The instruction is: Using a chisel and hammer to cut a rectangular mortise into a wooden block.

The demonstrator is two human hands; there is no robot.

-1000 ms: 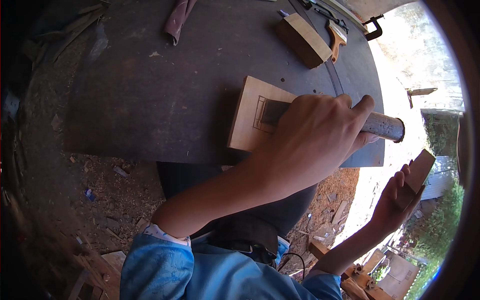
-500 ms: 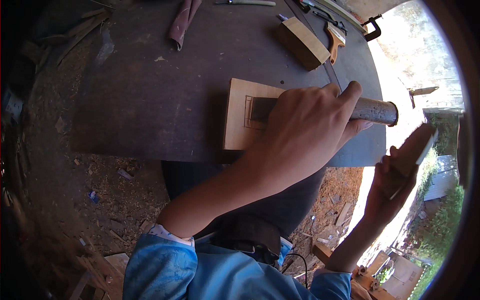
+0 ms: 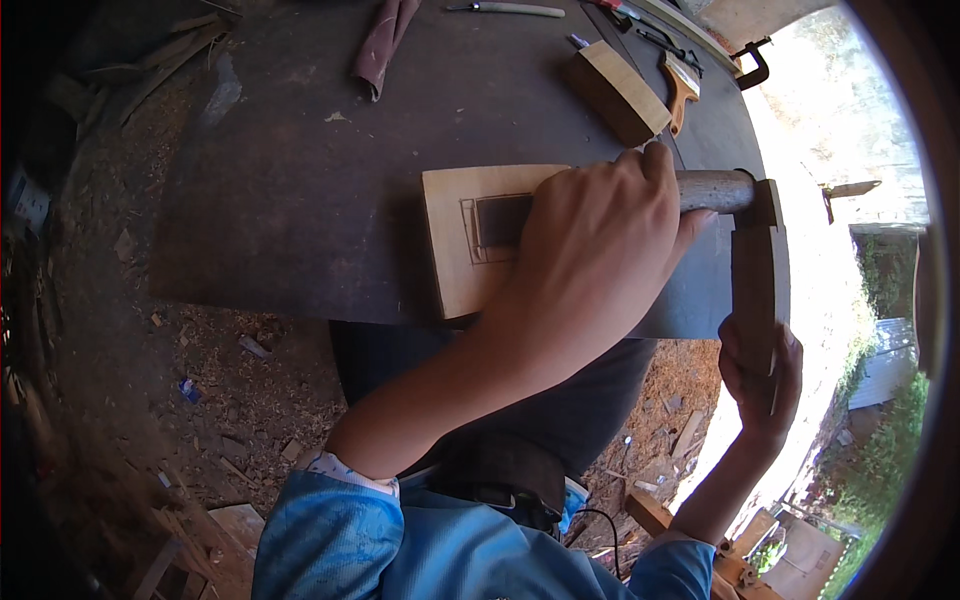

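Head view, left hand [image 3: 605, 235] clasps a chisel [image 3: 712, 191], blade [image 3: 503, 219] on a marked board [image 3: 450, 265] near the bench [image 3: 290, 200] edge, hand hides part of both, right hand [image 3: 760, 385] grips a wooden bat [image 3: 757, 275] at the handle's end, wooden block [image 3: 622, 90], brush [image 3: 681, 92], black clamp [image 3: 759, 64], rolled brown sheet [image 3: 385, 48] beyond.

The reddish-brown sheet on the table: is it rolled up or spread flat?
Rolled up: the sheet lies on the table as a narrow, curled strip, with a long edge running down it.
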